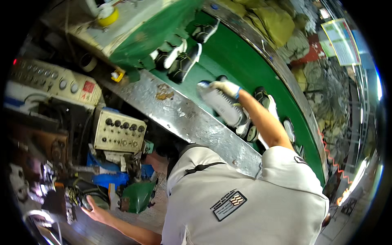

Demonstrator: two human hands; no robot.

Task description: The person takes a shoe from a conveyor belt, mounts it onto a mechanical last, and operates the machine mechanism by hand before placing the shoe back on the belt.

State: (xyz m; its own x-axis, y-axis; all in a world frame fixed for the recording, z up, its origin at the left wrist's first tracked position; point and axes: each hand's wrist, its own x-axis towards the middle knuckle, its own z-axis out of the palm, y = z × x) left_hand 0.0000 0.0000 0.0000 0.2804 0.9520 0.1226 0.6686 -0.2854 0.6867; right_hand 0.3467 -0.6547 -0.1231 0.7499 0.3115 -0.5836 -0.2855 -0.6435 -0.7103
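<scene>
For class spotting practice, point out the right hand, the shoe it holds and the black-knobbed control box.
Right hand [226, 87]: head view, gloved back.
Held shoe [221, 107]: head view, pale sole.
Control box [118, 133]: head view, front panel.

At left we see a beige control panel [53, 79] with a lit red lamp [14, 61] and a red sticker [88, 86]; nearby, a knob box [119, 139], black knobs in a row. Up top we note a bench with a green sheet [143, 38] along its side, a round yellow thing [108, 18] on it. We mark a metal ledge [183, 116], rusty patch [164, 92] on it. Right side, we get olive bags [273, 24], grey bundles [326, 94], a poster [342, 43], a red coiled cord [335, 163].
</scene>
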